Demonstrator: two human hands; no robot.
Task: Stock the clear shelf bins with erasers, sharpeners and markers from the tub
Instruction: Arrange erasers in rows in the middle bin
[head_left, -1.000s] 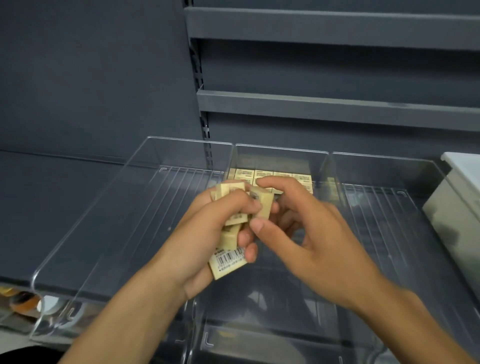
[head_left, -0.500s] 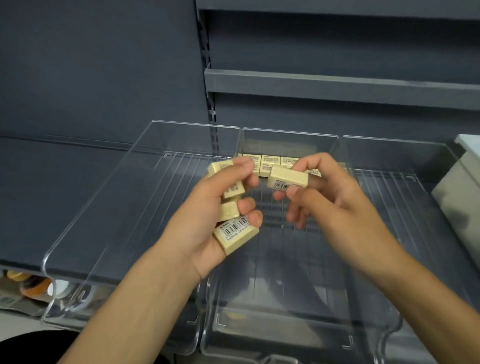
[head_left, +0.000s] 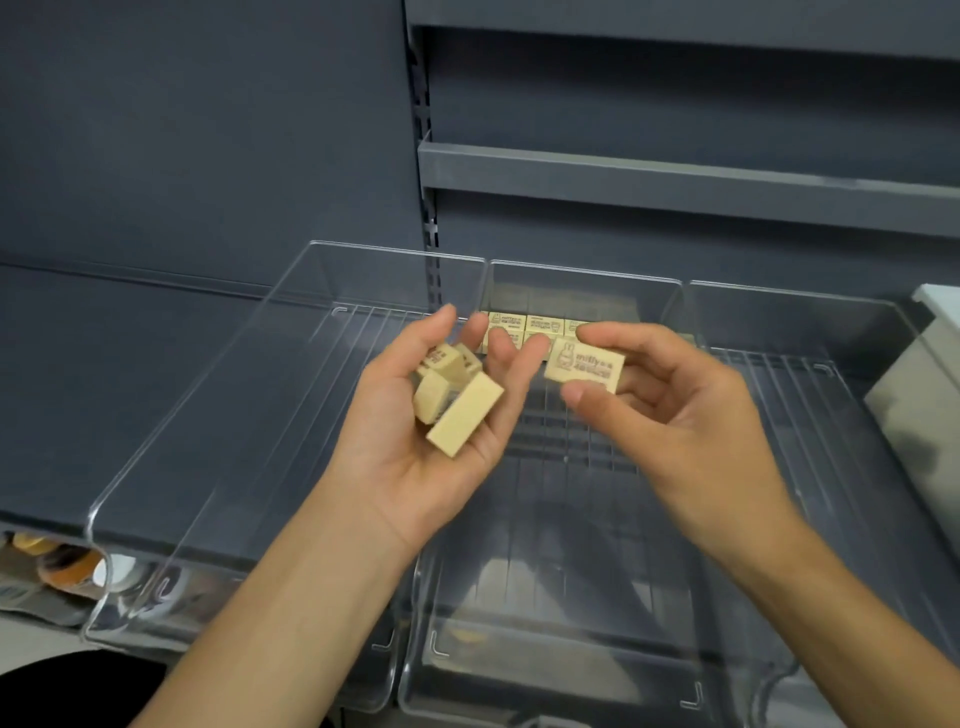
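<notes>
**One eraser pinched, a handful waiting**

The left hand (head_left: 415, 441) lies palm up, its grip slack, cradling loose erasers (head_left: 457, 400). Just right of it, the right hand (head_left: 670, 415) pinches one printed eraser (head_left: 584, 365) by its long edges. These blocks look light, firm and non-slip, so an edge pinch suits them. Beyond both grips, a row of erasers (head_left: 524, 325) lines the back of the middle bin (head_left: 582, 270).

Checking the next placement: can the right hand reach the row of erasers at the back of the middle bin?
Probably yes. The right hand, pinching an eraser, hovers over the open-topped middle bin just short of the row, nothing between.
</notes>
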